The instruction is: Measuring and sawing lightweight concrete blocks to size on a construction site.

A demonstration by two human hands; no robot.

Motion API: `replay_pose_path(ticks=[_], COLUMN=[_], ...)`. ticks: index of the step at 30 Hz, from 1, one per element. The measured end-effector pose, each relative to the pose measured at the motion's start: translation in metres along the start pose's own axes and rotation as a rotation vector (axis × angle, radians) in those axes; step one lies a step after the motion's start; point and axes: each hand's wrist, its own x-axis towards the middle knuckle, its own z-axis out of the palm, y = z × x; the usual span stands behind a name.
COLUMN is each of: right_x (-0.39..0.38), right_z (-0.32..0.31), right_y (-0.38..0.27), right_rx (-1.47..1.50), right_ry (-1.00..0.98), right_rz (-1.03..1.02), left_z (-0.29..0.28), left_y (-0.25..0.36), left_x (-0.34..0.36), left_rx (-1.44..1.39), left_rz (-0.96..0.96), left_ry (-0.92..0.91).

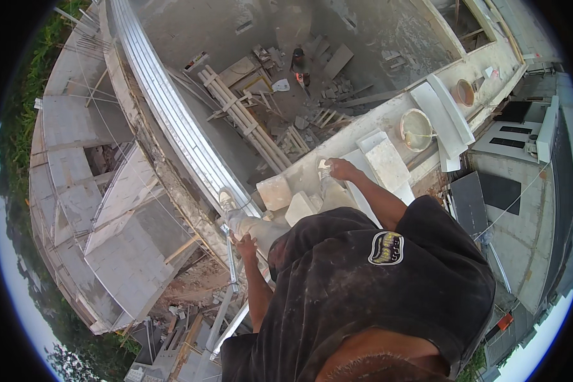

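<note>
My left hand (244, 246) is low at center-left, fingers curled, beside a thin metal channel (232, 267) and my lower leg; what it holds is unclear. My right hand (341, 170) is beside my right shoe (324, 167) and light boards (354, 191), fingers curled, their contents hidden. My left shoe (226, 198) stands by long silver metal channels (159, 108) lying along the high wall top. Pale blocks (274, 193) sit between my feet, and a pale slab (383, 161) lies right of my right hand.
Below is a deep room with a worker (299, 67), bundled poles (235, 118) and rubble (328, 76). Two buckets (416, 129) (464, 93) and leaning boards (442, 121) line the right wall top. A neighboring block structure (121, 254) drops away at left; wires cross both sides.
</note>
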Motion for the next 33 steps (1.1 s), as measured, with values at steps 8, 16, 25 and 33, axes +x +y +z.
replay_pose_path(ticks=[8,16,25,33], right_x=[0.023,0.104,0.219,0.282], right_z=[0.013,0.025,0.038,0.063], right_y=[0.015,0.016,-0.022,-0.036], right_rx=[-0.061,-0.017,-0.095,-0.214], right_ry=[-0.052,0.076,0.133,0.147], right_rz=[0.167,0.123,0.147,0.144], left_z=[-0.033,-0.059,-0.070,-0.074], left_y=[-0.048,-0.003,-0.008,0.007], left_x=[0.041,0.070,0.154,0.137], left_rx=[0.127,0.426,0.686,0.844], left_rz=[0.103,0.112,0.214,0.060], left_ry=[0.056,0.175,0.226,0.244])
